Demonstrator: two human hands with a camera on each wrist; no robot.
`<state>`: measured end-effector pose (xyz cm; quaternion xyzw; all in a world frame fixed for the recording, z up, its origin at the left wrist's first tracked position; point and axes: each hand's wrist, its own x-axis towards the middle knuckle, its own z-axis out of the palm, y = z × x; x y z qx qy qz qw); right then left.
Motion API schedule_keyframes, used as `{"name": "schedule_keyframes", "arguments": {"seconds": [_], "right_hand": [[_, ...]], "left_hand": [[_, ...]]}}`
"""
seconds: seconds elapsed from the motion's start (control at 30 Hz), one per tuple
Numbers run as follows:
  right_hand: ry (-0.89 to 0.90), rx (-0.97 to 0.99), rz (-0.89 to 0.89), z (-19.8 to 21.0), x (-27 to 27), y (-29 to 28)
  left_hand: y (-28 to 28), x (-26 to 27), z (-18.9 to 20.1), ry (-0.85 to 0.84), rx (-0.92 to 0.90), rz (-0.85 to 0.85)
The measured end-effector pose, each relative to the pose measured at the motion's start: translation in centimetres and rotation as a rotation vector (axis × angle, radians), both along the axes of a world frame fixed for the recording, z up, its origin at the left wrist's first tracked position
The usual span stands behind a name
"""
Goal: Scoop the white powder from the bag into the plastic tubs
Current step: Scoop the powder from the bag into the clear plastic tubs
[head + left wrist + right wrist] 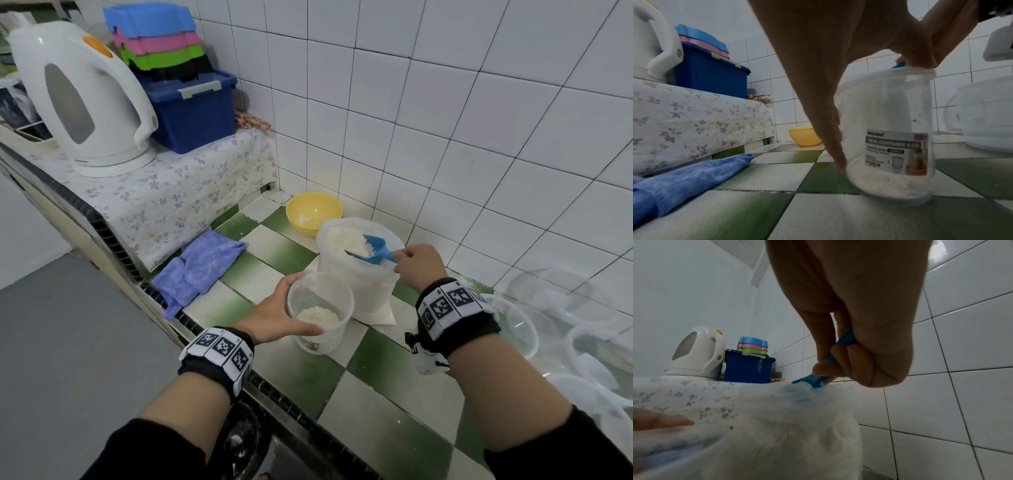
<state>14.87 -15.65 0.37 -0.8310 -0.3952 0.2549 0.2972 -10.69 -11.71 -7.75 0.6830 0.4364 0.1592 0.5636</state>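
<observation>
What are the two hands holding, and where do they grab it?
The right hand grips the blue scoop by its handle. The left hand holds the plastic tub around its side.

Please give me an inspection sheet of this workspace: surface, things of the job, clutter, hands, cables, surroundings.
Surface: green and white tiled counter, lightly dusted with powder.
Job's things: open bag of white powder; blue scoop loaded inside it; clear plastic tub, tilted, with a little powder at the bottom; more empty tubs at the right.
Clutter: yellow bowl, blue cloth.
Hands: left hand holds the tub; right hand grips the scoop handle.
Cables: nothing seen.
Surroundings: white tiled wall; kettle and blue storage box on a flowered cover.
</observation>
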Motion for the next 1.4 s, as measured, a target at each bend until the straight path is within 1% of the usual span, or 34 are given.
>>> {"name": "schedule_keyframes", "arguments": {"seconds": [0.17, 0.3, 0.47, 0.53, 0.7, 0.8, 0.9, 1.0, 1.07, 1.17, 1.23, 1.4], "right_hand": [[0.05, 0.083, 0.002, 1.3, 0.3, -0.8], [0.109, 0.12, 0.048, 2.7, 0.5, -2.0], [0.174, 0.062, 0.164, 3.8, -0.1, -3.8], [0.163, 0.02, 0.229, 3.7, -0.5, -4.3], [0.025, -0.089, 0.333, 2.0, -2.5, -4.3], [-0.117, -0.108, 0.367, 1.2, -3.9, -4.1], [-0.253, -0.092, 0.417, 0.5, -5.1, -4.1], [-0.479, -0.053, 0.51, -0.8, -5.7, -4.2], [-0.571, -0.011, 0.546, -1.3, -6.0, -4.5], [-0.621, 0.082, 0.562, -1.7, -6.3, -4.8], [-0.62, 0.097, 0.56, -1.6, -6.4, -4.9], [-0.575, 0.109, 0.528, -0.6, -5.9, -5.1]], "left_hand": [[-0.1, -0.1, -0.1, -0.004, 0.003, 0.004], [-0.3, -0.2, -0.1, -0.002, -0.002, 0.003], [-0.5, -0.2, 0.1, -0.006, -0.009, 0.007], [-0.5, -0.2, 0.1, -0.003, -0.012, 0.001], [-0.6, -0.3, 0.3, -0.009, -0.028, -0.003], [-0.7, -0.2, 0.5, -0.008, -0.034, 0.008], [-0.7, -0.2, 0.5, -0.004, -0.041, 0.014], [-0.6, -0.2, 0.6, 0.006, -0.058, 0.008], [-0.8, -0.2, 0.9, -0.014, -0.087, 0.023], [-1.0, -0.3, 1.5, 0.0, -0.134, 0.133], [-1.0, -0.3, 1.5, 0.0, -0.133, 0.199], [-1.1, 0.4, 1.5, -0.071, -0.151, 0.259]]}}
